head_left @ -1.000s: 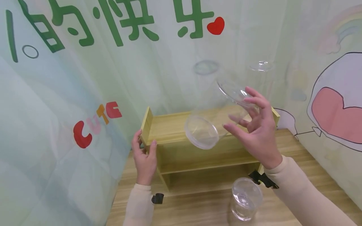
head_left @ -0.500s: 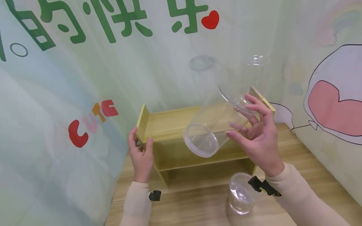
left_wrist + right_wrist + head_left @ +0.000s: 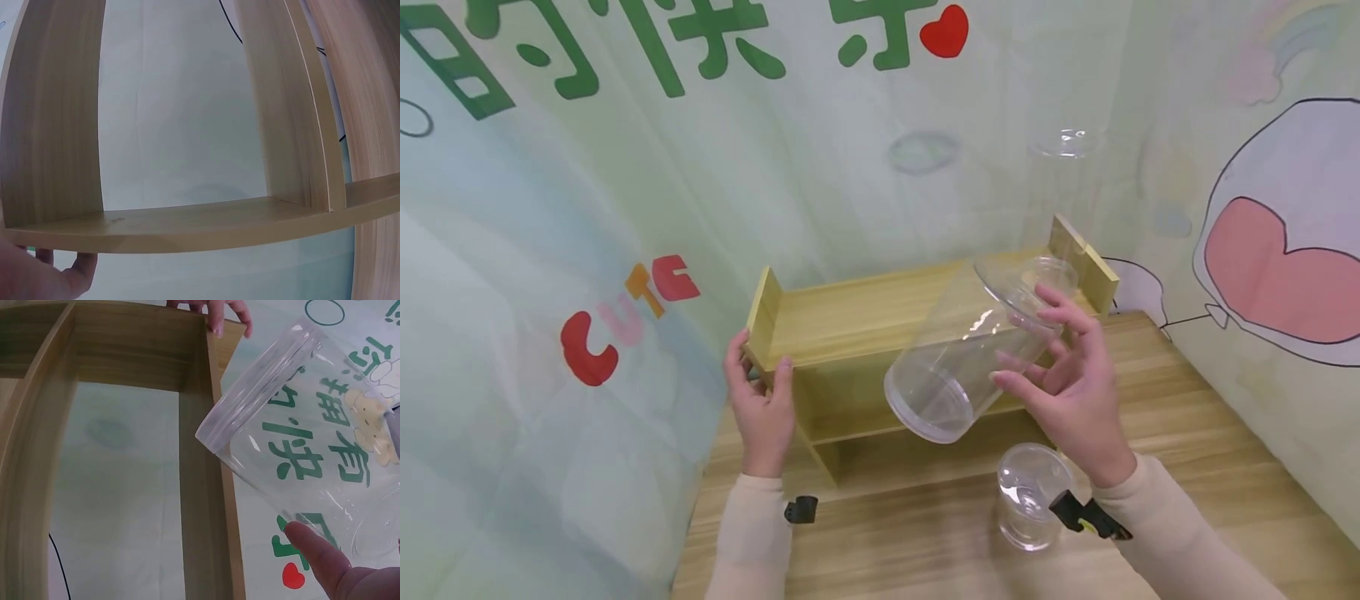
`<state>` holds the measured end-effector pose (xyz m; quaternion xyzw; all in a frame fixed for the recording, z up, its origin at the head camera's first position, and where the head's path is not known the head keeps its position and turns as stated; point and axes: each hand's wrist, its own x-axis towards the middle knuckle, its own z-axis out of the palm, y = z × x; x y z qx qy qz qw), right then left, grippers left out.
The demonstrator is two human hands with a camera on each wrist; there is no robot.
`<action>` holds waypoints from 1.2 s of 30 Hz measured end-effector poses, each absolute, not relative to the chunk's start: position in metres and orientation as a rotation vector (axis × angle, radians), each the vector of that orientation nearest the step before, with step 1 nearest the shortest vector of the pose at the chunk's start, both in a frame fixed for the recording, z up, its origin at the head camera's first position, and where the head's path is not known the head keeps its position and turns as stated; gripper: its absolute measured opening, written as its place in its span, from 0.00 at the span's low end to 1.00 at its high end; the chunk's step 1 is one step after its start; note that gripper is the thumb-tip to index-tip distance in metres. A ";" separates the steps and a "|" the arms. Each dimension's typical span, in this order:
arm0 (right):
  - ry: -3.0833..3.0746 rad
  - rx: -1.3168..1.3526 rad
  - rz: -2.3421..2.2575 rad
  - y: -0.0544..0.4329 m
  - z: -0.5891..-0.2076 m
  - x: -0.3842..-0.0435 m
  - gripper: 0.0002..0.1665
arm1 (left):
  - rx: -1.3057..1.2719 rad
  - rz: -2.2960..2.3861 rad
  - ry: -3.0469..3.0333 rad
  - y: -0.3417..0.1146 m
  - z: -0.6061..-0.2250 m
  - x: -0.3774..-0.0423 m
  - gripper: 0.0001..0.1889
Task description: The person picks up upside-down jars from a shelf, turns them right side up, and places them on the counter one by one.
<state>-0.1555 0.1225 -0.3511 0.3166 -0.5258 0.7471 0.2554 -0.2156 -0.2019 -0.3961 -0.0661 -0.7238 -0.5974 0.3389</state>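
While your left hand (image 3: pixel 762 417) grips the left end of a wooden shelf (image 3: pixel 850 321), thumb against the front edge, your right hand (image 3: pixel 1071 383) holds a clear jar (image 3: pixel 951 362) aloft before it, thumb and spread fingers curved around the jar. Its long axis runs aslant, rimmed end pointing down and to your left, opposite end up and to your right.
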 end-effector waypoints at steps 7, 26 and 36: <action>-1.484 0.780 2.060 0.121 -0.365 -0.153 0.40 | -0.192 -1.554 -1.869 -0.203 -0.395 -0.216 0.30; -1.577 0.675 2.113 0.115 -0.392 -0.142 0.39 | -0.174 -1.571 -1.880 -0.203 -0.398 -0.217 0.28; -1.609 0.606 2.131 0.113 -0.405 -0.138 0.38 | -0.164 -1.558 -1.902 -0.202 -0.397 -0.217 0.28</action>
